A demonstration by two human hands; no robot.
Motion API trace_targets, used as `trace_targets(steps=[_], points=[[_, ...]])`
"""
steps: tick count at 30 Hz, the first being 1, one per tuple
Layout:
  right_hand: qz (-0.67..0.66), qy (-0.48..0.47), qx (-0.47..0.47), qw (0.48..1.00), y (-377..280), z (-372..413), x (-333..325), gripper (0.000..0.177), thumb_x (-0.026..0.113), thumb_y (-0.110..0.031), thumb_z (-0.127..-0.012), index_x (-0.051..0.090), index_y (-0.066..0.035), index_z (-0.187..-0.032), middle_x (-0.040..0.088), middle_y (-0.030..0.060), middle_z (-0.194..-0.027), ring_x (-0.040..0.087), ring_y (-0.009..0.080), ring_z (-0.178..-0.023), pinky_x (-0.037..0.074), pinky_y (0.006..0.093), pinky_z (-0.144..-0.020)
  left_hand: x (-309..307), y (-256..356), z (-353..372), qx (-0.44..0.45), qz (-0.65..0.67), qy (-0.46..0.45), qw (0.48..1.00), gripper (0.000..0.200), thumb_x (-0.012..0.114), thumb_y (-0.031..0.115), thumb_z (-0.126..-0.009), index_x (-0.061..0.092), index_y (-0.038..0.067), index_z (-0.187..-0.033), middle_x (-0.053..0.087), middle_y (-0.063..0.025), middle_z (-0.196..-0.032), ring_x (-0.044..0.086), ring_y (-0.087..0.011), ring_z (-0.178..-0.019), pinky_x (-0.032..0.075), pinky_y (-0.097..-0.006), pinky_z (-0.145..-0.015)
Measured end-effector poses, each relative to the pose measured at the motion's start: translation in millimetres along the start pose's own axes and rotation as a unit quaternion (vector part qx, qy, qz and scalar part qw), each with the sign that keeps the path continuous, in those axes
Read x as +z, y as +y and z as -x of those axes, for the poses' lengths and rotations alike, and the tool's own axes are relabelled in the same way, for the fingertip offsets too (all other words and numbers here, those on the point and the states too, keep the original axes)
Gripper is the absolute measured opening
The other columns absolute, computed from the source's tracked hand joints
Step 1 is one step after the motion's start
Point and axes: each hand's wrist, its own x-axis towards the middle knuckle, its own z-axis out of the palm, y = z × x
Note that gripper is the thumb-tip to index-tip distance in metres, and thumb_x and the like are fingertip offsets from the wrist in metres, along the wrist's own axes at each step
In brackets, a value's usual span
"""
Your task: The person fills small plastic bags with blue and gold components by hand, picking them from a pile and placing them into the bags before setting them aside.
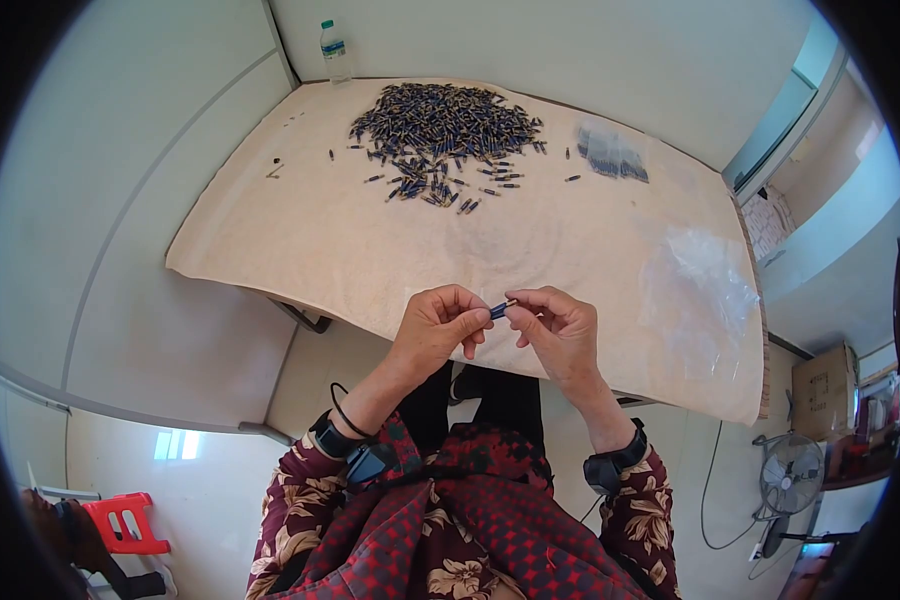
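Over the near edge of the surface [340, 220], a left hand [438, 324] and right hand [563, 338] are pinching a small blue cylinder [498, 312], which is looking light, stiff and perhaps slippery to me, its ends probably offering the surest hold.

and here a small blue piece [498, 312] is being pinched by left hand [440, 322] and right hand [562, 332]; from them, a dark heap [445, 122] is spread at twelve o'clock, clear plastic [700, 295] at three.

My monitor shows a green-capped clear plastic bottle [334, 53] upper left, red plastic stool [144, 520] lower left, round grey fan [792, 474] lower right.
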Motion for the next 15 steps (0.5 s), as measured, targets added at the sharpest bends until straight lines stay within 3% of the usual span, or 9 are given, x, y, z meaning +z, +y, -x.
trace_targets(steps=[2,7,12,15], points=[[-0.058,-0.006,0.034,0.998,0.7,0.8,-0.5,0.02,0.068,-0.003,-0.084,0.066,0.003,-0.103,0.065,0.0078,-0.091,0.063,0.01,-0.076,0.052,0.0204,-0.058,-2.4,0.3,-0.2,-0.009,-0.009,-0.001,1.0,0.013,0.062,0.011,-0.09,0.06,-0.002,-0.09,0.063,-0.0068,-0.077,0.058,-0.0098,-0.062,0.049,-0.0219,-0.05],[-0.049,0.005,0.043,0.998,-4.6,3.0,1.8,0.015,0.065,0.0,-0.085,0.067,0.003,-0.1,0.065,0.0077,-0.086,0.064,0.0113,-0.073,0.053,0.0214,-0.053,0.1,2.4,-2.0,-0.021,-0.033,-0.016,0.999,0.013,0.063,0.011,-0.09,0.06,-0.002,-0.09,0.064,-0.0073,-0.077,0.059,-0.0099,-0.062,0.05,-0.0225,-0.05],[-0.049,0.018,-0.014,0.999,0.9,5.5,-5.0,0.012,0.064,0.001,-0.086,0.067,0.004,-0.097,0.065,0.0095,-0.086,0.064,0.0124,-0.074,0.053,0.0213,-0.053,-1.0,7.2,-11.5,-0.025,-0.053,-0.051,0.997,0.011,0.061,0.009,-0.09,0.061,-0.001,-0.092,0.064,-0.0072,-0.079,0.059,-0.0097,-0.063,0.05,-0.0227,-0.05],[-0.024,0.023,-0.054,0.998,8.3,4.4,-16.2,0.012,0.064,0.002,-0.086,0.067,0.005,-0.097,0.065,0.0103,-0.086,0.065,0.0128,-0.074,0.054,0.0215,-0.053,-9.0,11.5,-23.9,-0.007,-0.1,-0.005,0.995,0.008,0.058,0.006,-0.09,0.062,0.0,-0.094,0.064,-0.0067,-0.083,0.058,-0.0094,-0.062,0.048,-0.0215,-0.048]])
